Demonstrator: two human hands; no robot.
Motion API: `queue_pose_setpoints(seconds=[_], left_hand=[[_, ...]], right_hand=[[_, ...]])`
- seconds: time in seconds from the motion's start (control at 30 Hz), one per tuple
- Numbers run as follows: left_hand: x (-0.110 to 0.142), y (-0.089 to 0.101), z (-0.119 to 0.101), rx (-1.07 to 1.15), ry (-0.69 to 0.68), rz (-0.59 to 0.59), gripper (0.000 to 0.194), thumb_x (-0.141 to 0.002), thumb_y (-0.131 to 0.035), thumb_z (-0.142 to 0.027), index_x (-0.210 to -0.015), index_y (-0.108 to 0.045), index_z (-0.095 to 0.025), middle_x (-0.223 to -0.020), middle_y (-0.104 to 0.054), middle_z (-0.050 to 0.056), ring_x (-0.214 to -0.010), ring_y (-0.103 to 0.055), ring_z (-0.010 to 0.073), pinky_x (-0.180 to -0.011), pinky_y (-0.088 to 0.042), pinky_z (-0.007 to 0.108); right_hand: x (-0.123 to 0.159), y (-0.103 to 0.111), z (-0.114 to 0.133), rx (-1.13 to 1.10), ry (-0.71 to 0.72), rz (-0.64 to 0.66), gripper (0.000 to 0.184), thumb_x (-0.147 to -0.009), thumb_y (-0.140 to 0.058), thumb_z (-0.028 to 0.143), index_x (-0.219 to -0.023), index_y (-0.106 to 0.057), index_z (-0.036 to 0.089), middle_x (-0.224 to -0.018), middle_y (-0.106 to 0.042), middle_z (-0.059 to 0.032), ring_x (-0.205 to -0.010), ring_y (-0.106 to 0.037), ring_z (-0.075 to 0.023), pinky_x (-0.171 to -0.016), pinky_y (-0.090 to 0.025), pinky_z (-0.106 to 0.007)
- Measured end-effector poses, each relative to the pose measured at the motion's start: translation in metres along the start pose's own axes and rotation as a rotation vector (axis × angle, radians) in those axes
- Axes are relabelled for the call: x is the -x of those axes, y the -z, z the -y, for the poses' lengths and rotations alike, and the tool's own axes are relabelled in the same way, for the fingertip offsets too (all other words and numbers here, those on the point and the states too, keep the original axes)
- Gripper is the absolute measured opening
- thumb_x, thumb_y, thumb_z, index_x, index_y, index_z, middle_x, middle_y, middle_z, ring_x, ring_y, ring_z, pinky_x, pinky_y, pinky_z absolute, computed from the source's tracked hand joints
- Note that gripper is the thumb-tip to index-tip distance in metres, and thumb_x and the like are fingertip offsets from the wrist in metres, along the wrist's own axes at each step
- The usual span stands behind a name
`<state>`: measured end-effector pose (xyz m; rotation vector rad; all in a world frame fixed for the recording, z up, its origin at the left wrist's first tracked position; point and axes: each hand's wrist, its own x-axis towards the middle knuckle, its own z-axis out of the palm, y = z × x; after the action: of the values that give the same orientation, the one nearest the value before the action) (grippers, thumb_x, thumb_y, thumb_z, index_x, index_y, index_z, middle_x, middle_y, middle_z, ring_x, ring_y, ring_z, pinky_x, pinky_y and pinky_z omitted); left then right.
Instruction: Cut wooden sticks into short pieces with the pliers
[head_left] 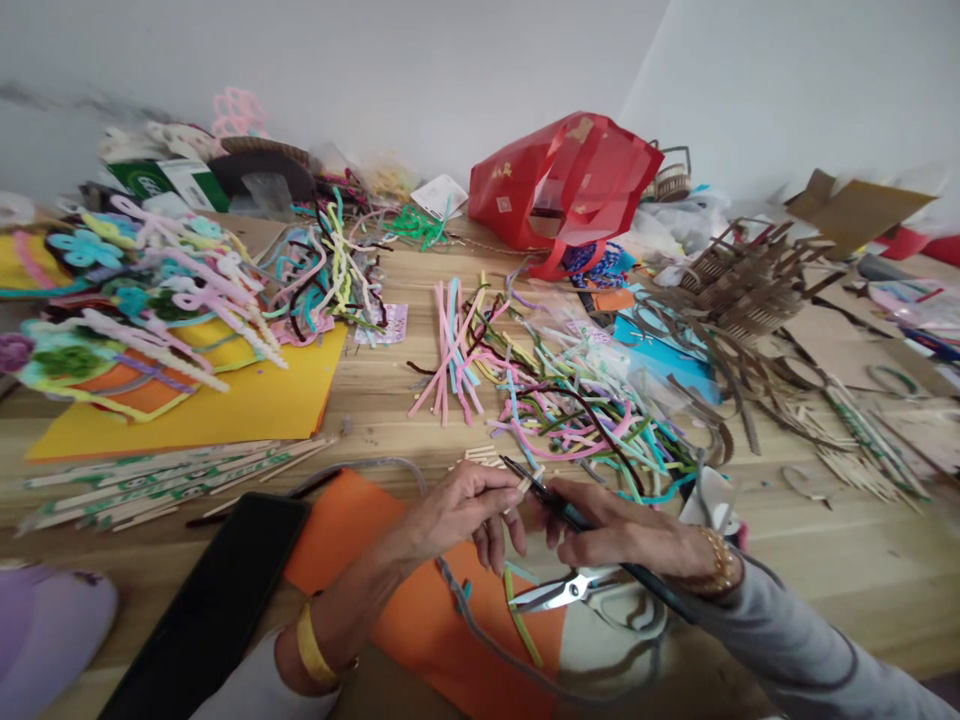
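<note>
Above the orange sheet [341, 535], my left hand [469, 510] pinches a short pale stick piece [531, 482] between thumb and fingers. My right hand [622, 530] is wrapped round a long black tool [566, 512] with a narrow pointed tip, which meets or crosses the stick piece; its exact kind is unclear. Under my hands lie scissors [559, 592] with their blades nearly together, a yellow-green pipe cleaner [523, 622] and a grey cord [480, 635]. Just beyond my fingers, several short pale sticks [480, 455] rest on the wooden table [375, 395].
Pipe cleaners [570, 410] are heaped beyond my hands. Pipe-cleaner flowers [86, 250] lie on yellow sheets [225, 425] at left, with wrapped sticks [165, 485] and a black flat object [217, 600] nearer. A red bag [510, 190] and brown baskets [750, 270] stand behind.
</note>
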<state>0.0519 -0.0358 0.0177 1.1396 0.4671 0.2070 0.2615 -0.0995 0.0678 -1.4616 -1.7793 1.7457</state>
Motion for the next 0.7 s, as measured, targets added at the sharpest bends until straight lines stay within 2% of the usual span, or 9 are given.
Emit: queue_pose_setpoints(seconds=[0.13, 0.27, 0.4, 0.5, 0.57, 0.7], left_hand=[[0.0, -0.001, 0.0, -0.016, -0.01, -0.015, 0.044, -0.084, -0.055, -0.056, -0.073, -0.058, -0.014, -0.067, -0.067, 0.003, -0.043, -0.061, 0.0101, -0.04, -0.044, 0.018], [-0.002, -0.003, -0.002, -0.077, -0.022, -0.022, 0.044, -0.086, -0.052, -0.056, -0.07, -0.055, -0.015, -0.062, -0.066, 0.002, -0.04, -0.06, 0.0096, -0.039, -0.043, 0.017], [-0.005, -0.005, -0.003, -0.116, -0.036, -0.022, 0.044, -0.086, -0.05, -0.057, -0.072, -0.055, -0.015, -0.065, -0.067, 0.003, -0.043, -0.061, 0.0106, -0.039, -0.043, 0.017], [-0.006, -0.008, -0.005, -0.156, -0.05, -0.012, 0.042, -0.089, -0.047, -0.054, -0.072, -0.054, -0.016, -0.062, -0.065, 0.002, -0.043, -0.061, 0.0113, -0.039, -0.044, 0.018], [-0.007, -0.011, -0.007, -0.185, -0.056, -0.018, 0.041, -0.09, -0.046, -0.052, -0.072, -0.053, -0.016, -0.064, -0.066, 0.003, -0.045, -0.062, 0.0114, -0.04, -0.044, 0.019], [-0.008, -0.018, -0.012, -0.225, -0.066, -0.04, 0.038, -0.091, -0.043, -0.05, -0.074, -0.052, -0.017, -0.067, -0.065, 0.003, -0.046, -0.061, 0.0121, -0.041, -0.045, 0.02]], right_hand=[[0.001, -0.002, 0.001, 0.003, -0.059, -0.038, 0.027, -0.077, -0.062, 0.031, -0.1, -0.057, 0.019, -0.082, -0.052, -0.0002, -0.075, -0.049, -0.0169, -0.069, -0.044, -0.028], [0.003, -0.004, -0.001, 0.036, -0.13, -0.088, 0.034, -0.075, -0.063, 0.032, -0.106, -0.06, 0.018, -0.089, -0.058, -0.0036, -0.082, -0.054, -0.021, -0.075, -0.046, -0.032], [0.008, -0.006, -0.003, 0.112, -0.128, -0.129, 0.033, -0.075, -0.061, 0.032, -0.104, -0.063, 0.017, -0.091, -0.062, -0.0049, -0.092, -0.056, -0.0258, -0.081, -0.047, -0.036], [0.011, -0.007, 0.0, 0.143, -0.161, -0.139, 0.032, -0.077, -0.06, 0.037, -0.105, -0.063, 0.019, -0.088, -0.064, -0.0051, -0.092, -0.058, -0.0275, -0.083, -0.047, -0.039], [0.014, -0.008, 0.002, 0.163, -0.188, -0.166, 0.037, -0.079, -0.059, 0.042, -0.109, -0.063, 0.019, -0.093, -0.065, -0.007, -0.095, -0.059, -0.0297, -0.087, -0.046, -0.042], [0.017, -0.011, 0.002, 0.187, -0.247, -0.228, 0.05, -0.083, -0.056, 0.052, -0.119, -0.059, 0.018, -0.112, -0.064, -0.011, -0.113, -0.053, -0.0354, -0.098, -0.041, -0.049]])
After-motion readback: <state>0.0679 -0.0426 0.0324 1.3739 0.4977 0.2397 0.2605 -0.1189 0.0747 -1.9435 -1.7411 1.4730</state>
